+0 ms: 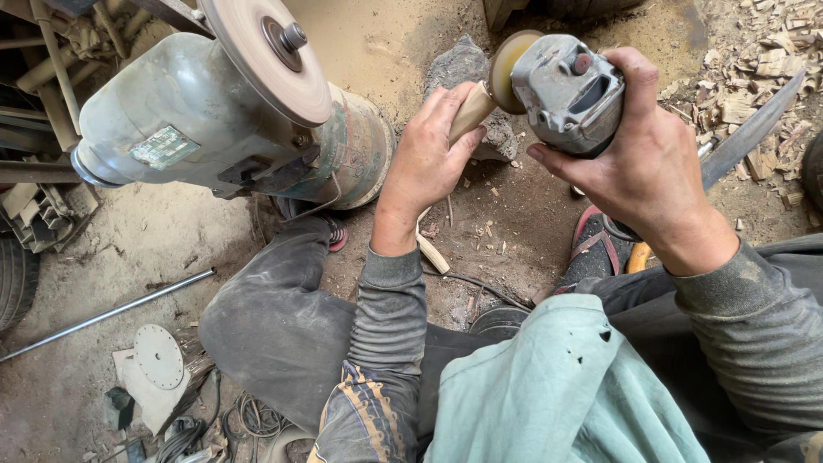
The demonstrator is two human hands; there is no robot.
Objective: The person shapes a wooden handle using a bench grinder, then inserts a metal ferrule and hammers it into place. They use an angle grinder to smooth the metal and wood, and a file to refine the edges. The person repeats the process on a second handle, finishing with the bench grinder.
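A: What's in the hands?

B: Right hand (pixel 651 163) clamped round a grey angle grinder (pixel 570 90), its tan sanding disc (pixel 507 58) facing left. Left hand (pixel 429 159) closed on a pale wooden piece (pixel 471 110), tip touching the disc.

A: Anything around, in the way?

B: Big motor w/ a flat sanding wheel (pixel 270 56) sits just left of the left hand, near but apart. A grey rock (pixel 463 69) lies behind the hands on the dirt floor. Wood chips (pixel 754 77) piled far right, a long blade (pixel 750 129) beside the right wrist. Metal rod (pixel 111 313) lies bottom left, round metal disc (pixel 159 356) below it. Another wood stick (pixel 431 253) lies btw the knees.
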